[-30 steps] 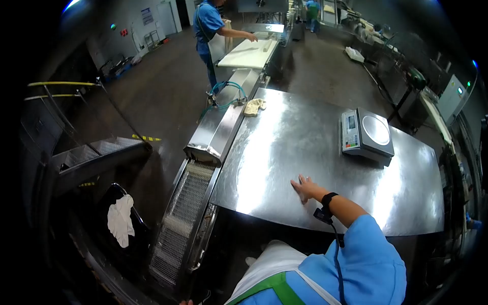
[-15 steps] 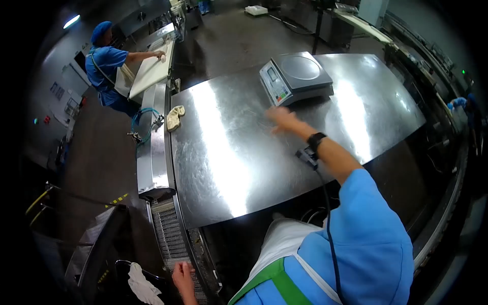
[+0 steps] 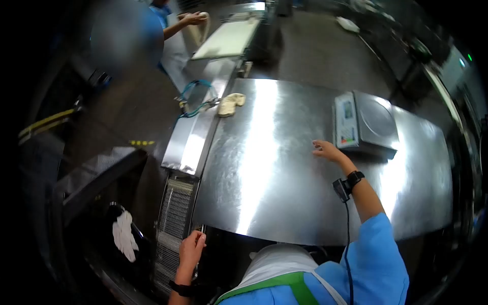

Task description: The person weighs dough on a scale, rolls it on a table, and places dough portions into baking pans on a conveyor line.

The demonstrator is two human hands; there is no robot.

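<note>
My right hand [image 3: 325, 150] is over the steel table [image 3: 300, 203], just left of the digital scale [image 3: 376, 122]. Its fingers are slightly bent and apart, with nothing between them. Low in the view, my left hand [image 3: 192, 247] is beside the table's near left corner, next to the mesh conveyor [image 3: 175, 208]. The fingers of that hand are curled, and whether they hold anything cannot be made out. A cream cloth [image 3: 231, 104] lies crumpled at the table's far left edge.
Beyond the metal cover [image 3: 195, 137] with blue hoses [image 3: 189, 101], a co-worker [image 3: 178, 48] stands beside a white belt [image 3: 229, 39], holding something pale. A railing [image 3: 48, 122] and a white cloth [image 3: 124, 236] are at the left.
My left hand has risen towards the table's near left corner. My right hand has stayed near the scale. The co-worker's hands have lifted off the belt. The camera view has turned.
</note>
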